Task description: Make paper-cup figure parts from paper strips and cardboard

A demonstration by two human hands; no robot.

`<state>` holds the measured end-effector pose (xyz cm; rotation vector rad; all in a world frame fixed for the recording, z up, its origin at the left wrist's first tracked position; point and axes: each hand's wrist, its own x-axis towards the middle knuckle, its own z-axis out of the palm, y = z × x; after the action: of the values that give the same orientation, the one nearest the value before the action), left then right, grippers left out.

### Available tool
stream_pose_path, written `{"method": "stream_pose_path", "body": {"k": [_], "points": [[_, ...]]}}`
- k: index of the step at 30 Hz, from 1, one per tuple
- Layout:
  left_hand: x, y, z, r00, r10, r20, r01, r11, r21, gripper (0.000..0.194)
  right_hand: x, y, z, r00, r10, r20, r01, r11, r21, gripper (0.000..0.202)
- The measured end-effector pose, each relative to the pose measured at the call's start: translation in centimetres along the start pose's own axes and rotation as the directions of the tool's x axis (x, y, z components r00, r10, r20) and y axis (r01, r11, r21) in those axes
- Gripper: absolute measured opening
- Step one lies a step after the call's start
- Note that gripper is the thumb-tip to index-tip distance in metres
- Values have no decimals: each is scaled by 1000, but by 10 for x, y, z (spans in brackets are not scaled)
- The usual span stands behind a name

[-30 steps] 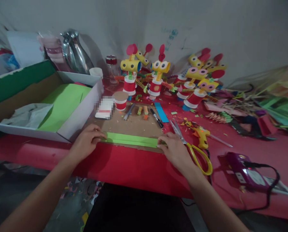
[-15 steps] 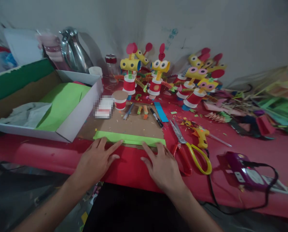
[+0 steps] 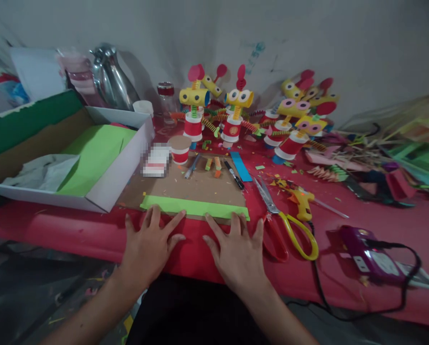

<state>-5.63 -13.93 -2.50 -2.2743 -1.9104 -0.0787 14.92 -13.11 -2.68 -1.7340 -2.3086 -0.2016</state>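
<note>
Two hands are at work here, palms down, fingers well fanned out, and neither one is gripping anything. The left hand (image 3: 147, 247) has fingertips on the near edge of a lime-green paper strip (image 3: 196, 207), toward its left end; the right hand (image 3: 241, 254) does the same toward the right end. Thumbs are held out to the side, off the strip.

The strip itself lies along the near edge of a brown cardboard sheet (image 3: 189, 187) on the red tabletop (image 3: 195, 249). My read is that this is the flattening/lining-up step, maybe pressing a fold, though I can't tell if the paper's doubled over. I'd say the next move calls for light, even pressure from both hands so the strip doesn't skew or slide.

Going outward from the cardboard: big scissors (image 3: 272, 203) just right of it, handles splayed, and a yellow glue gun (image 3: 303, 204) further right. On its far half sit a black marker (image 3: 234, 175) and a couple of little folded paper springs (image 3: 217, 166). A blue paper strip (image 3: 240, 166) is by its far right corner. Left of it there's a shallow box (image 3: 124, 167), and well beyond it stand some goofy paper-cup figures (image 3: 232, 128).
</note>
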Motion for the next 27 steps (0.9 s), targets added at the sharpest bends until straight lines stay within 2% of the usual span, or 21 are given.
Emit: {"method": "stream_pose_path", "body": {"k": [5,11,17,27], "points": [[-2,3,1,999,-31,-39,29,998,-55,51,-7,6,1,1000,-7,7,7,1000,-23,48],[-3,4,-4,995,-72,-71,63,990,-126,49,-10,9,0,997,3,73,1,998,-55,52],[-3,4,-1,995,-86,-51,83,995,-63,52,-12,12,4,995,43,94,-37,998,-59,54],[-3,4,2,993,-105,-63,103,994,-35,50,-11,6,-1,997,65,32,-64,997,-32,53]]}}
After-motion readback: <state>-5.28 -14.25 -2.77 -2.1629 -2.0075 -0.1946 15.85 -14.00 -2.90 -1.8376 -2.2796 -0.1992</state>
